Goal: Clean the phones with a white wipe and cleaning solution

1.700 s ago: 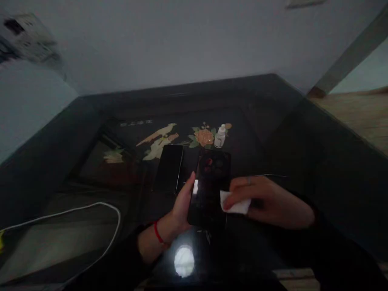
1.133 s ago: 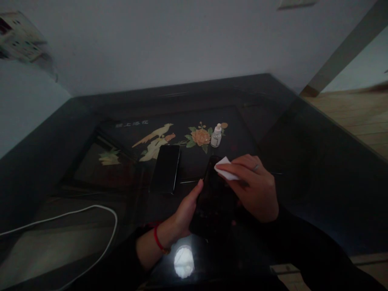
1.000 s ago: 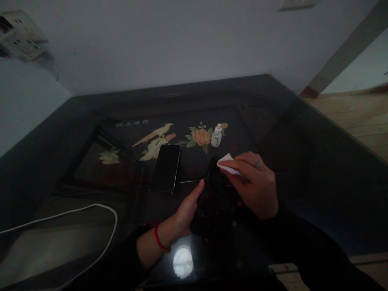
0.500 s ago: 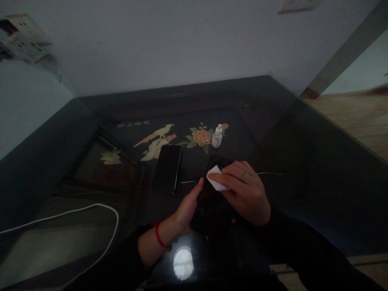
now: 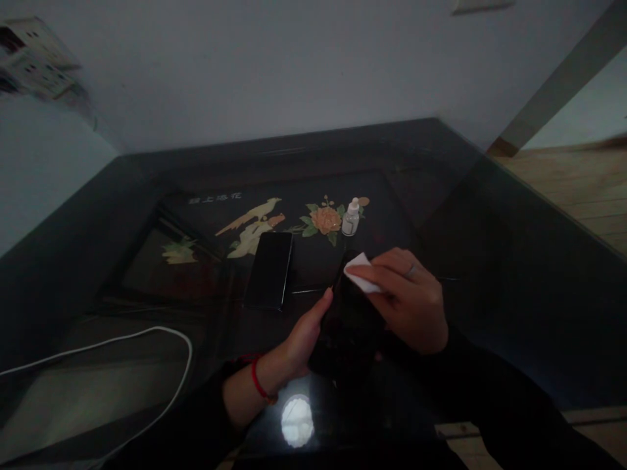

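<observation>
My left hand [image 5: 304, 338] is wrapped round the left edge of a dark, flat, rectangular device [image 5: 340, 339] that looks like a phone or small tablet. Its thumb lies along the edge and the other fingers are hidden beneath. In my right hand [image 5: 409, 297] a folded white wipe [image 5: 361, 272] is pinched, pressed near the upper part of the device's dark face. To the left, a black smartphone [image 5: 269, 271] lies flat on the table. A small clear dropper bottle [image 5: 351, 217] with a white cap and label stands upright beyond the device.
The dark glossy table [image 5: 411, 156] bears an inlaid bird and flower picture [image 5: 326, 220]. A white cable [image 5: 161, 330] curves over its left front. Walls border the back and left, with power sockets [image 5: 36, 62] at upper left.
My right hand has slid the white wipe a little up and to the right over the device. The left hand keeps its grip almost unmoved. The smartphone and bottle stay in place.
</observation>
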A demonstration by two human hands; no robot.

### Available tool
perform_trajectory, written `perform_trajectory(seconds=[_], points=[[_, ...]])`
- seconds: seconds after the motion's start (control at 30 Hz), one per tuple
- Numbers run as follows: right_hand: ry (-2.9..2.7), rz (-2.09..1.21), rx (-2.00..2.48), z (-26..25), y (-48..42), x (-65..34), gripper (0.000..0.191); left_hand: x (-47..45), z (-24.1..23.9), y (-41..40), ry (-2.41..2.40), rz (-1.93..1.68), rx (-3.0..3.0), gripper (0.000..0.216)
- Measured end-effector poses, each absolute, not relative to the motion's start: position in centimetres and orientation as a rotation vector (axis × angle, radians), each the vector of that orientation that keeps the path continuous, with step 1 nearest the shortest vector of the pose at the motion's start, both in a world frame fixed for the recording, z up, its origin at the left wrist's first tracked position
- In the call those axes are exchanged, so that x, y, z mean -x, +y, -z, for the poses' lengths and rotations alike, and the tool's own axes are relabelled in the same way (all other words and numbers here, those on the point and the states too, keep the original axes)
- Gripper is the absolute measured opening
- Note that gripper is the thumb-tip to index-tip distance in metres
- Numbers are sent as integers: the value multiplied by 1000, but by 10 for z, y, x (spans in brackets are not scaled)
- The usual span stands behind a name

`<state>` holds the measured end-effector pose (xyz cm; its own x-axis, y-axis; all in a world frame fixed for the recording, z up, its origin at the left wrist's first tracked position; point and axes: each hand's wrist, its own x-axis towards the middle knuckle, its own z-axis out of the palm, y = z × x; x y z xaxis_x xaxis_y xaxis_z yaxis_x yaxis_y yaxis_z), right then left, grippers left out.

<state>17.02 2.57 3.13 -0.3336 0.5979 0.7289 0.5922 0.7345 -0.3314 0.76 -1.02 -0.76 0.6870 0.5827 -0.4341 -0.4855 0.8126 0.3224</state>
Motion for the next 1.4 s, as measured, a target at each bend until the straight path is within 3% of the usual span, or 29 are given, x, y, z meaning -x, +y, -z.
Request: perform_trajectory(seconds=[0.23, 0.4, 0.53, 0.97, 1.17, 1.4], points=[[-1985, -31, 956, -31, 22, -171, 25, -6, 9, -10, 553, -606, -161, 56], [-2239, 3, 635, -32, 20, -168, 22, -5, 14, -8, 587, -731, -136, 41], [-2135, 17, 798, -29, 20, -169, 23, -4, 18, -8, 594, -774, -124, 38], [-2252, -36, 671, -26, 19, -176, 24, -2, 13, -5, 485, -689, -124, 64], [-2067, -20, 903, -28, 25, -187, 23, 3, 10, -4, 421, -609, -173, 72], [-2046, 3, 909, -30, 25, -174, 24, -6, 8, -9, 475, -557, -212, 65]])
